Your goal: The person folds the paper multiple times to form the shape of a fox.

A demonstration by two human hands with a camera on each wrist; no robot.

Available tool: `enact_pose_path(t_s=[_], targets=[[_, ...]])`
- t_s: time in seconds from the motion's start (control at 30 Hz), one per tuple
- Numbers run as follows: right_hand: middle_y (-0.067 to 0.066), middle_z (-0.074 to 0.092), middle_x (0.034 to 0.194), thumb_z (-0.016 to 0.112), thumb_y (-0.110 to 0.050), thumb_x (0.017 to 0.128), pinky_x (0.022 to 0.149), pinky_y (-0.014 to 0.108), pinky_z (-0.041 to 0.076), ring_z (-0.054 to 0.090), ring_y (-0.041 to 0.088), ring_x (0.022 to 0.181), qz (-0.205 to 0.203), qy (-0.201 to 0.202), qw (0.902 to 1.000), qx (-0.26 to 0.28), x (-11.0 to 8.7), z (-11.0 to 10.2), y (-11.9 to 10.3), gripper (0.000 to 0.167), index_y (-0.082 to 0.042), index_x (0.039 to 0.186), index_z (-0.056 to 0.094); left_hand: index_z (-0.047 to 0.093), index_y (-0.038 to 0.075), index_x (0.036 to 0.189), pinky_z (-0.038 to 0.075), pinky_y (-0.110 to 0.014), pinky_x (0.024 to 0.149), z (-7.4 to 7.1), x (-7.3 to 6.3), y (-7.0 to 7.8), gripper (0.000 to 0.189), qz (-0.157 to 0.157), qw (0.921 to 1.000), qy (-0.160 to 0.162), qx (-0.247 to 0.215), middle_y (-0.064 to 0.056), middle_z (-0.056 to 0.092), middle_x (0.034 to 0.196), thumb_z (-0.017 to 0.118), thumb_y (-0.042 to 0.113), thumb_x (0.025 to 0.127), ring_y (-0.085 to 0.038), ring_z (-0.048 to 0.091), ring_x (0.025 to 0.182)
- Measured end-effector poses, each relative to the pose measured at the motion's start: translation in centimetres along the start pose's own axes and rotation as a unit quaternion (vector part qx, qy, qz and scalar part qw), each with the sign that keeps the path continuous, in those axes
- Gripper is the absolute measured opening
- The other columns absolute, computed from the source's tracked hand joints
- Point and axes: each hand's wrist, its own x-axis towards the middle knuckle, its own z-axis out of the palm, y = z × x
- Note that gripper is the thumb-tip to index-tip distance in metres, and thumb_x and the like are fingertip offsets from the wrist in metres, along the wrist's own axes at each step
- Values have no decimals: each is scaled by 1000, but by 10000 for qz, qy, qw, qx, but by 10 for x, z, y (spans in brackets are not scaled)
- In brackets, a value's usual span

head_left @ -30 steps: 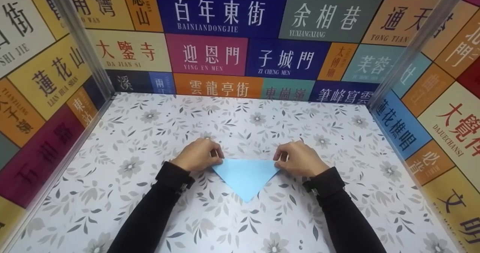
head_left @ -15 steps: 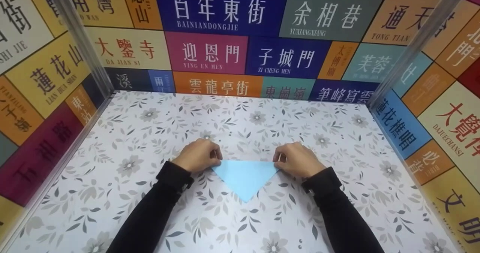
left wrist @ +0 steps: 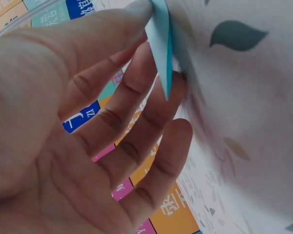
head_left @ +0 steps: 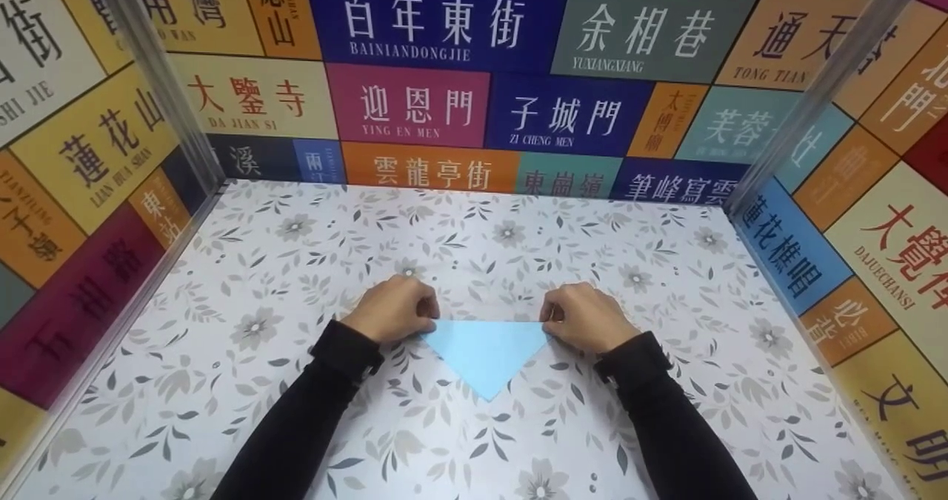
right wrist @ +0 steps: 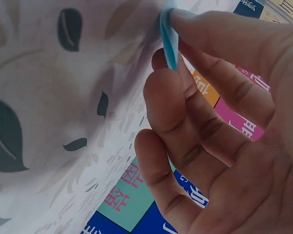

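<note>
A light blue sheet of paper (head_left: 485, 353), folded into a triangle, lies over the flowered table with its point toward me and its long straight edge away. My left hand (head_left: 392, 311) pinches its left corner between thumb and fingers. At the opposite corner, my right hand (head_left: 590, 317) pinches the paper the same way. Up close in the left wrist view, the paper corner (left wrist: 162, 48) sticks out below the thumb with its layers slightly apart. A folded blue corner (right wrist: 169, 41) shows under the thumb in the right wrist view, the other fingers loosely curled beneath.
The tabletop (head_left: 503, 263) carries a white cloth with grey leaves and flowers. Panels covered in coloured sign prints (head_left: 437, 18) stand at the back and on both sides. Clear strips (head_left: 159, 78) run up the corners. Black bands (head_left: 346, 348) circle both wrists.
The paper's far edge has come slightly toward me, and the right hand has shifted a little left and nearer. Both hands keep their pinch on the corners.
</note>
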Motion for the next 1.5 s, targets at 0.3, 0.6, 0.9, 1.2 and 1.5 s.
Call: enact_pose_path(t_s=[0.3, 0.6, 0.9, 1.2, 1.5], targets=[[1, 79, 92, 91, -14, 95, 79, 45, 62, 70, 18, 85, 7, 93, 9999, -88, -1, 2, -1, 6, -18, 97, 87, 88, 18, 101, 63, -46, 93, 2, -1, 0, 12, 62, 9999, 68, 61, 1, 81, 97, 97, 17, 92, -19, 72, 91], [0, 82, 97, 91, -18, 99, 79, 44, 63, 73, 18, 87, -182, 300, 9994, 41, -2, -9, -16, 5, -18, 103, 88, 89, 17, 109, 65, -45, 92, 0, -3, 18, 15, 397, 9987, 300, 88, -2, 85, 108, 95, 18, 96, -22, 73, 97], [-3, 81, 95, 90, -18, 102, 73, 33, 60, 70, 12, 81, -904, 661, 9937, 54, -9, -13, -45, 5, -19, 105, 87, 89, 16, 112, 66, -44, 84, -2, -15, 44, 15, 1279, 9909, 299, 279, -2, 85, 110, 94, 22, 99, -24, 77, 96], [-1, 80, 95, 89, -17, 104, 71, 31, 62, 77, 20, 83, -1737, 688, 9823, 147, -18, -3, -56, 3, -15, 106, 86, 89, 16, 110, 68, -40, 84, 9, -32, 55, 15, 2156, 9732, 200, 778, -2, 83, 108, 95, 22, 98, -23, 81, 97], [-3, 80, 93, 90, -14, 101, 71, 32, 62, 76, 19, 80, -2041, 538, 9771, 271, -25, 13, -57, 7, -19, 100, 84, 88, 16, 107, 68, -40, 81, 23, -40, 53, 16, 2387, 9661, 133, 972, -4, 82, 103, 96, 26, 97, -23, 80, 90]])
